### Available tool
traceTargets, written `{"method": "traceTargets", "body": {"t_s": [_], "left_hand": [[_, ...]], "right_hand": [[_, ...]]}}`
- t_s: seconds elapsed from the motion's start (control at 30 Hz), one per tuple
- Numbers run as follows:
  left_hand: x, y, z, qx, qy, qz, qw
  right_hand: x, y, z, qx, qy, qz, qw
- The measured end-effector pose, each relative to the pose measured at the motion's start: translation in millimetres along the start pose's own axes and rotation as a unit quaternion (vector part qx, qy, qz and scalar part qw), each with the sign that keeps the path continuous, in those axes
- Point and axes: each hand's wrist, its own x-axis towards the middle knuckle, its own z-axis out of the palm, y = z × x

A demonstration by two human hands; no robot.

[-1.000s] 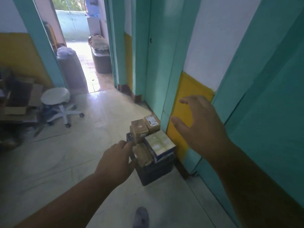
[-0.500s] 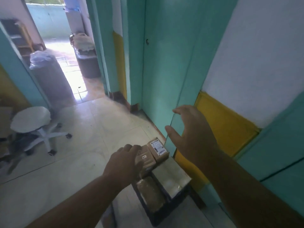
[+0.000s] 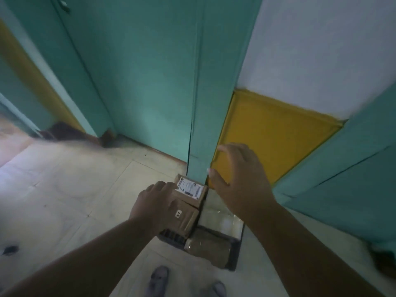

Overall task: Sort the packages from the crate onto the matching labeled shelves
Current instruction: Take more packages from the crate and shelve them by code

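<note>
just both hands over crate (image 3: pixel 234 259)

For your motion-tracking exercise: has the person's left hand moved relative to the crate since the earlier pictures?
Yes. The left hand has advanced from the crate's near side to the far cardboard boxes, fingers now at the labelled box.

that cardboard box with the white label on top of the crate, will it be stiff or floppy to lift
Probably stiff: the labelled box shows crisp edges and flat faces. It looks small beside the left hand, so likely light, though contents are hidden. It sits stacked atop the crate, so a sideways push might tip it off.
</note>
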Motion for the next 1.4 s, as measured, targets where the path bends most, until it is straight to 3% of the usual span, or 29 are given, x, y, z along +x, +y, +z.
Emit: {"method": "traceTargets", "body": {"t_s": [0.23, 0.4, 0.53, 0.6, 0.7, 0.8, 0.9, 1.0, 1.1, 1.2, 1.27, 1.4], "left_hand": [[11.3, -68.6, 116.8, -0.032, -0.114, -0.048, 0.992], [34.3, -122.2, 201.0, -0.058, -0.153, -0.096, 0.982], [57.4, -158.4, 253.5, -0.077, -0.131, -0.147, 0.977], [71.4, -174.1, 273.6, -0.084, -0.103, -0.185, 0.974], [84.5, -186.8, 296.4, -0.144, -0.146, -0.21, 0.956], [82.2, -184.7, 299.5, -0.182, -0.161, -0.198, 0.95], [67.5, -182.7, 278.4, -0.244, -0.141, -0.208, 0.937], [49.5, -174.2, 239.7, -0.33, -0.12, -0.236, 0.906], [31.4, -147.9, 183.1, -0.395, -0.094, -0.285, 0.868], [17.7, -111.7, 118.4, -0.378, -0.045, -0.303, 0.874], [14.0, -90.2, 73.4, -0.386, -0.009, -0.338, 0.858], [12.6, -57.0, -1.9, -0.474, -0.006, -0.315, 0.822]], "right_hand": [[-20.5, 50.3, 138.7, 0.009, -0.074, 0.082, 0.994], [-64.8, 92.7, 247.6, -0.005, -0.222, 0.134, 0.966], [-74.8, 122.9, 312.1, -0.013, -0.267, 0.174, 0.948], [-77.0, 135.0, 340.6, 0.013, -0.305, 0.218, 0.927], [-84.9, 143.7, 379.2, 0.103, -0.378, 0.31, 0.866], [-87.6, 141.5, 395.9, 0.21, -0.371, 0.412, 0.805], [-87.3, 132.7, 380.5, 0.276, -0.315, 0.454, 0.786], [-88.4, 118.3, 341.3, 0.276, -0.287, 0.435, 0.808], [-83.3, 93.2, 276.9, 0.242, -0.284, 0.359, 0.855], [-64.2, 62.6, 196.6, 0.231, -0.282, 0.251, 0.897], [-49.0, 45.6, 147.7, 0.226, -0.274, 0.206, 0.912], [-22.5, 17.5, 74.6, 0.149, -0.159, 0.191, 0.957]]}}
